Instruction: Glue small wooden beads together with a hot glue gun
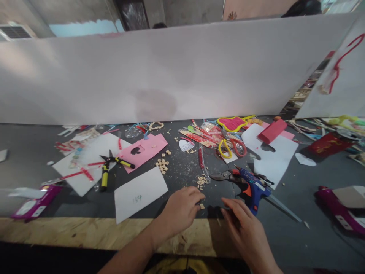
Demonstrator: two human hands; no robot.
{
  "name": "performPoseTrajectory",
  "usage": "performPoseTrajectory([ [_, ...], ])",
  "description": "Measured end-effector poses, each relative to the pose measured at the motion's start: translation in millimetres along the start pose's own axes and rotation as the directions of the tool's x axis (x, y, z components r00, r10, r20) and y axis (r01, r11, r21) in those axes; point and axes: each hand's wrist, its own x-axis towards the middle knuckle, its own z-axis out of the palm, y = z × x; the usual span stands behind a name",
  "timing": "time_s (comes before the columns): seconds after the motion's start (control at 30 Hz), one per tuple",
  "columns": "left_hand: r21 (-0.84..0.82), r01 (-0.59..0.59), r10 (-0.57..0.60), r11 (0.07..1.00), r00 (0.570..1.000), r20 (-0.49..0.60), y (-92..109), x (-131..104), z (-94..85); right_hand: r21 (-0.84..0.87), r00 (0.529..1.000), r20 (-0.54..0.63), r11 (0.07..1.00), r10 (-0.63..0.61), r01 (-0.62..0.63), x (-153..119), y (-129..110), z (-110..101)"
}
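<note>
My left hand [182,208] hovers low over the front edge of the dark table, fingers bent and thumb a little apart from them. Right by its thumb tip is a small beige piece [202,206]; whether they touch I cannot tell. A loose pile of similar tiny beige pieces [202,181] lies just beyond the fingertips. My right hand [243,226] is held opposite, thumb and fingers parted, with nothing visible between them. Beside it rests a blue glue gun [256,192] with a glue stick in its back. Pruning shears [221,176] lie behind the glue gun.
Black-and-yellow pliers [105,175], a white card [141,194] and pink paper [151,150] lie leftward. Scissors [242,148] and cut white paper [275,167] are farther back. A red can [330,144] lies right. A tall white panel [171,76] stands behind.
</note>
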Motion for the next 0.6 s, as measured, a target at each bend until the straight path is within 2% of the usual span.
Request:
performPoseTrajectory([
  [0.2, 0.101, -0.029, 0.026, 0.994, 0.999, 0.031, 0, 3, 14.1, -0.006, 1.0, 0.015, 1.0, -0.019, 0.019, -1, -1, -3],
  [0.27, 0.116, -0.011, 0.011, 0.993, 1.0, 0.004, -5, 4, 12.2, -0.034, 1.0, -0.013, 0.999, -0.016, 0.016, -3, 3, -10],
  [0.37, 0.153, 0.072, -0.062, 0.986, 0.996, -0.071, -16, 4, 0.4, -0.135, 0.993, -0.118, 0.99, 0.018, -0.034, -5, 15, -26],
  [0.47, 0.189, 0.13, -0.111, 0.973, 0.988, -0.109, -23, 4, -11.5, -0.275, 0.97, -0.21, 0.945, 0.121, -0.177, -7, 29, -39],
  [0.6, 0.174, 0.087, -0.078, 0.981, 0.995, -0.06, -25, 5, -13.8, -0.41, 0.909, -0.144, 0.813, 0.391, -0.414, -6, 40, -41],
])
